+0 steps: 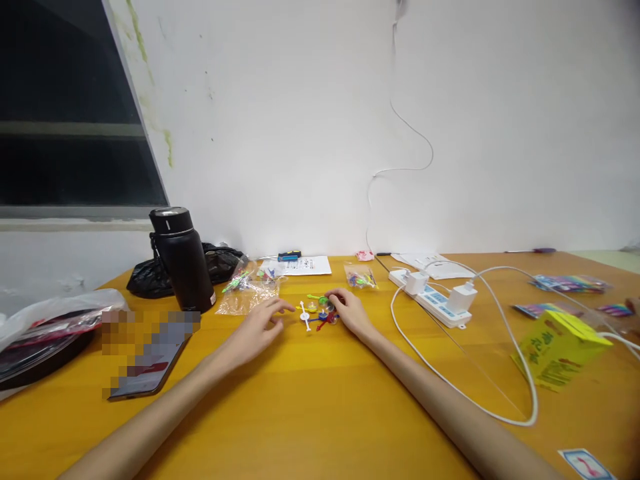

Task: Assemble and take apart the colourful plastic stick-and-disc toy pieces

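A small group of colourful plastic pieces with arrow-like arms lies on the table in front of me. A white piece (305, 317) is at its left, a green piece (315, 297) at the back, and a red and blue piece (327, 319) at the front; clear round parts show among them. My left hand (263, 328) is just left of the white piece, fingers apart and holding nothing. On the right side of the group, my right hand (351, 312) has its fingers bent in against the pieces. What its fingertips grip is too small to make out.
Clear bags of similar pieces (245, 290) (361, 276) lie farther back. A black bottle (181, 260) and a phone (155, 363) are at left. At right are a power strip (443, 307) with looping white cables, a yellow box (560, 350), and part of another person's hand (634, 310).
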A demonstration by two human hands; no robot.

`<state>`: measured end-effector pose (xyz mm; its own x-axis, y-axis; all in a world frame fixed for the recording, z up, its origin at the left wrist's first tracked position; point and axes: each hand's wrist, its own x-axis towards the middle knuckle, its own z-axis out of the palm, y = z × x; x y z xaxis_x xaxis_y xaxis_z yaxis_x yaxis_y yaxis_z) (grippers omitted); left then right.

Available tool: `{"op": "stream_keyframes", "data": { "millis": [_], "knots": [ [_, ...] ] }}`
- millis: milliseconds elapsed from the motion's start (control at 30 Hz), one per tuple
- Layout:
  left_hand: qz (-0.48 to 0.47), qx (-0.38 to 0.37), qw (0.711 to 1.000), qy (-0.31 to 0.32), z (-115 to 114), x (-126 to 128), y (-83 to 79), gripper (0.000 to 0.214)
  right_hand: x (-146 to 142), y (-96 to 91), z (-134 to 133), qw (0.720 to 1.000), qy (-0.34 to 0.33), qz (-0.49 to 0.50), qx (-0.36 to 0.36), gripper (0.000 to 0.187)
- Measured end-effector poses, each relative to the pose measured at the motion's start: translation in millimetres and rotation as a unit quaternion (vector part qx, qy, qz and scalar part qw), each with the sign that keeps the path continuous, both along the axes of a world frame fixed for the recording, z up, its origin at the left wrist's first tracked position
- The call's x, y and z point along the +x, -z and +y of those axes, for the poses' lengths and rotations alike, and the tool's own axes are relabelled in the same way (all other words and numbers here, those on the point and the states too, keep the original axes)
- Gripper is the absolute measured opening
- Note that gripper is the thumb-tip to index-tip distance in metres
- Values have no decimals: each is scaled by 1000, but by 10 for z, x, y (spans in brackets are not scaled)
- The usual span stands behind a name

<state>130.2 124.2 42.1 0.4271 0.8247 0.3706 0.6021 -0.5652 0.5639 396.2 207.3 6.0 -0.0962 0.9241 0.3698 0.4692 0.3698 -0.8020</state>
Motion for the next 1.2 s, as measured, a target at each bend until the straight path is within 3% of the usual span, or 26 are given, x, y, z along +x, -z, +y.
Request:
{"op": "stream_keyframes", "data": {
  "millis": [167,367,500,700,867,1000,1100,1200],
  "knots": [
    [38,9,999,34,-76,198,98,35,-23,9,-72,997,-49,-53,23,28],
    [44,-1,998,41,-137,141,145,28,-54,-40,-229,988,-125,-83,43,24],
    [-6,-3,999,32,-134,136,135,18,-82,-107,-340,986,-158,-47,-12,21],
    [-138,0,990,14,-79,120,130,19,-156,-185,-534,966,-230,11,-121,26],
    [-221,-20,975,-22,-70,104,87,20,-234,-223,-646,957,-263,-7,-122,25],
    [-286,-45,956,-36,-116,143,46,23,-271,-255,-668,969,-222,30,-102,27],
    [-278,-32,960,-28,-169,174,15,23,-314,-275,-678,969,-218,87,-76,28],
    [-224,-2,974,-11,-233,198,-12,23,-383,-297,-721,949,-257,160,-89,30]
  ]
}}
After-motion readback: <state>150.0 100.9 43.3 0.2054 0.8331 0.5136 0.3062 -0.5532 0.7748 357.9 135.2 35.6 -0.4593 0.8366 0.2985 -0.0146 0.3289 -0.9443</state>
